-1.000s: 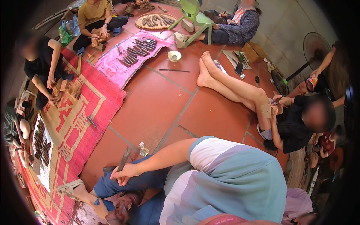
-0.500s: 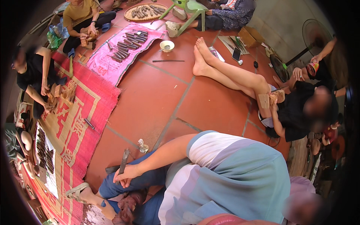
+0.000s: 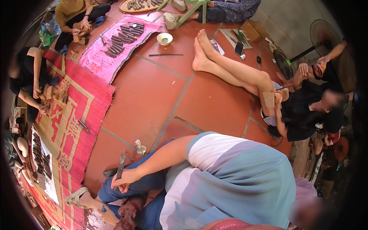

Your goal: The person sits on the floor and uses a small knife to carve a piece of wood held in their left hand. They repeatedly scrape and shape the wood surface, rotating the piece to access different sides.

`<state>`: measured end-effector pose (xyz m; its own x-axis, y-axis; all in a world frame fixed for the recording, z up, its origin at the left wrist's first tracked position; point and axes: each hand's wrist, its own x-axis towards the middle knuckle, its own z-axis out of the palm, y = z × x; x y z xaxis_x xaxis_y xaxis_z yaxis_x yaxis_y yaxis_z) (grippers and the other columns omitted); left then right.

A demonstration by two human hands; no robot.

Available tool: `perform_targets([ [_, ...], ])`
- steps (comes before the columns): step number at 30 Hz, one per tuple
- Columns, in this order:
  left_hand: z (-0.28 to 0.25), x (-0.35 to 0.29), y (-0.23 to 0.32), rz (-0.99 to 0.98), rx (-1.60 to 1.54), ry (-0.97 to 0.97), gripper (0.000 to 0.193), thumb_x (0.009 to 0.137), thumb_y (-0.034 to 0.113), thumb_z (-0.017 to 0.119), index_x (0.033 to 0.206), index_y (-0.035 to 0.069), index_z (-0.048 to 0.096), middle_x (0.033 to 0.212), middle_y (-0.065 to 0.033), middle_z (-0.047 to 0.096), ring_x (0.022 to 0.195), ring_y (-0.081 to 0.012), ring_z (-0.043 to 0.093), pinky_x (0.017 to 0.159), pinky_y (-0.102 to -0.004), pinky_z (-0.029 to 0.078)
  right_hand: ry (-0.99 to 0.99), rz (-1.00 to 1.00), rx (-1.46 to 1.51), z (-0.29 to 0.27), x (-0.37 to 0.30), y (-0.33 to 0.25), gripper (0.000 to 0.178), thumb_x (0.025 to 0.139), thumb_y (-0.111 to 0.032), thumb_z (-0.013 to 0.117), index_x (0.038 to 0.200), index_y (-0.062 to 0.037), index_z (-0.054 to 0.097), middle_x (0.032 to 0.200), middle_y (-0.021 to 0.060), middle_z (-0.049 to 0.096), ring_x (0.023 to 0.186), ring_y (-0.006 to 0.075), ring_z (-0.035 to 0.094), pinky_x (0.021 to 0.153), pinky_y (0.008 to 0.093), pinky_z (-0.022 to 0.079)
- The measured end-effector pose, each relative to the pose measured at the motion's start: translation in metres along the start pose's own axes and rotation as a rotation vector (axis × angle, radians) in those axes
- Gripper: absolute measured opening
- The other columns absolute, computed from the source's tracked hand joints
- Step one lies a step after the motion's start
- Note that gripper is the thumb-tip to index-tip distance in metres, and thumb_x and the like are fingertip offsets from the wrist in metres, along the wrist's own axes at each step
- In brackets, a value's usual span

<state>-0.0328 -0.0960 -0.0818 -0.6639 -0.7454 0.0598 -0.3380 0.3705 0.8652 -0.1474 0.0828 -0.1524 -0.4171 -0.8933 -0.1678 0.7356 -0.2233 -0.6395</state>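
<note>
My right hand (image 3: 127, 178), at the end of the bent arm, is closed around a flat, dark bar-like tool (image 3: 120, 165) that stands nearly upright above my blue-trousered legs. Below it, between my legs, is a reddish-brown carved piece (image 3: 129, 211) that looks like wood. My left hand (image 3: 111, 218) lies against its left side at the lower edge, with a blue wrap on one finger. Its fingers look bent, but what they grip is hidden. A sandalled foot (image 3: 78, 197) rests on the left.
A small round dish (image 3: 141, 149) stands on the red tiles beyond my knee. A patterned red mat (image 3: 94, 109) lies left, a pink cloth with several dark tools (image 3: 122, 38) farther off. People sit around; one at right holds a wood block (image 3: 270, 99). A white bowl (image 3: 164, 38) stands ahead.
The whole view has shifted slightly, with the surroundings moving left and up. My right hand and its tool sit slightly farther left in the picture. Both hands keep nearly the same pose.
</note>
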Motion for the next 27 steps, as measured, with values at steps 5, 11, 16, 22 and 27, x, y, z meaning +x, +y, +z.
perform_targets([
  [5,0.006,-0.002,0.001,-0.007,0.008,-0.034,0.048,0.092,0.034,0.056,0.124,-0.002,0.048,0.126,-0.0182,0.050,0.113,-0.0269,0.050,0.096,-0.0447,0.040,0.008,-0.038,0.008,-0.002,0.001,0.005,0.031,0.093,-0.023,0.054,0.112,0.0007,0.056,0.077,0.0143,0.063,0.072,0.0247,0.067,0.063,0.0323,0.057],
  [11,0.006,-0.002,0.005,-0.008,0.010,-0.038,0.048,0.092,0.034,0.056,0.123,-0.001,0.049,0.125,-0.0180,0.050,0.112,-0.0266,0.050,0.096,-0.0445,0.040,0.013,-0.016,0.009,0.003,-0.002,0.000,0.029,0.095,-0.022,0.052,0.112,0.0004,0.057,0.075,0.0120,0.063,0.071,0.0219,0.067,0.062,0.0309,0.057],
  [16,0.003,-0.004,0.003,-0.012,0.013,-0.044,0.047,0.092,0.034,0.056,0.123,-0.001,0.049,0.125,-0.0178,0.050,0.112,-0.0264,0.050,0.095,-0.0443,0.040,0.000,-0.025,-0.001,0.002,0.000,0.003,0.029,0.095,-0.022,0.052,0.113,0.0003,0.057,0.075,0.0125,0.063,0.071,0.0228,0.067,0.063,0.0319,0.057],
  [22,-0.004,-0.006,-0.001,-0.022,0.013,-0.048,0.046,0.093,0.034,0.056,0.122,-0.001,0.050,0.125,-0.0176,0.050,0.111,-0.0262,0.050,0.095,-0.0441,0.040,0.006,-0.032,0.008,-0.002,0.002,0.007,0.029,0.095,-0.022,0.052,0.112,0.0003,0.057,0.075,0.0129,0.063,0.071,0.0236,0.067,0.063,0.0326,0.057],
  [27,-0.013,-0.011,-0.004,-0.034,0.021,-0.045,0.046,0.093,0.034,0.055,0.122,-0.001,0.050,0.124,-0.0174,0.051,0.111,-0.0260,0.051,0.094,-0.0439,0.040,0.013,-0.029,-0.011,0.001,0.000,0.005,0.029,0.094,-0.023,0.053,0.112,0.0003,0.057,0.075,0.0129,0.063,0.072,0.0236,0.067,0.062,0.0323,0.057],
])
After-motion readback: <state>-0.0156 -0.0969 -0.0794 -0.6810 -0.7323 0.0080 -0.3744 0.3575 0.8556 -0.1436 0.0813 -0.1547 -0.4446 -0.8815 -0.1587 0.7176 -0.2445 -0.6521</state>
